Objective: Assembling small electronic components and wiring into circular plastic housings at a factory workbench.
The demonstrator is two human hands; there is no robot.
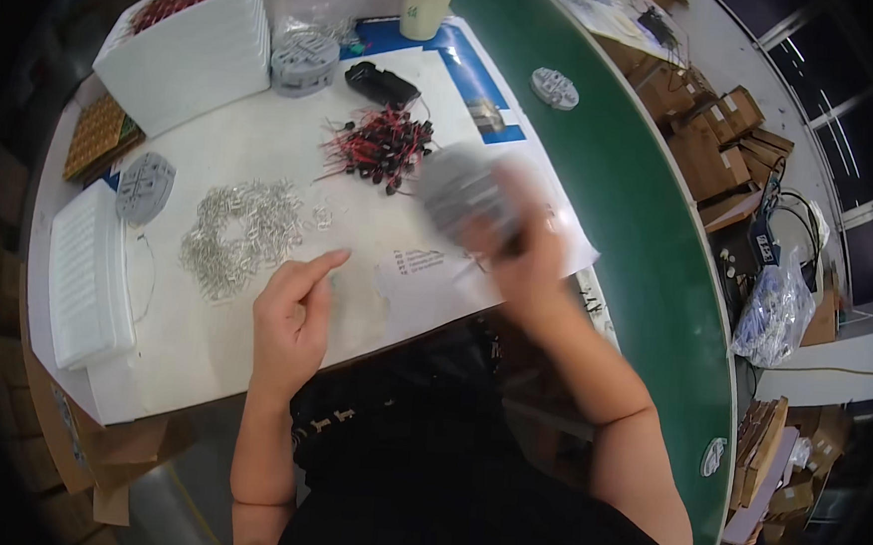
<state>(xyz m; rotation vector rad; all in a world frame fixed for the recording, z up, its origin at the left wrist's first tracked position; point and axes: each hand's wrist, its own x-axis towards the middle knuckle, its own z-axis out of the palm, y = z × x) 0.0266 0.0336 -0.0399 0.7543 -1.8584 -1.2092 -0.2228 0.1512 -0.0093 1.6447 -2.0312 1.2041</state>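
Observation:
My right hand (533, 248) is closed around a grey round plastic housing (452, 189), lifted over the right side of the worktable; both are smeared by motion. Near the table's front edge is my left hand (294, 314), its index finger pointing right and the other fingers curled in. Whatever the curled fingers may hold is hidden. Just beyond it lies a loose pile of small metal springs (239, 235), a few of them scattered to its right. Behind the right hand sits a heap of small black parts with red wires (384, 149).
White foam trays (185, 57) are stacked at the back left, with another white tray (86, 276) at the left edge. More grey housings (145, 188) stand about. A black object (381, 84), a cup (430, 2) and printed sheets (421, 277) share the table. A green conveyor (647, 255) runs along the right.

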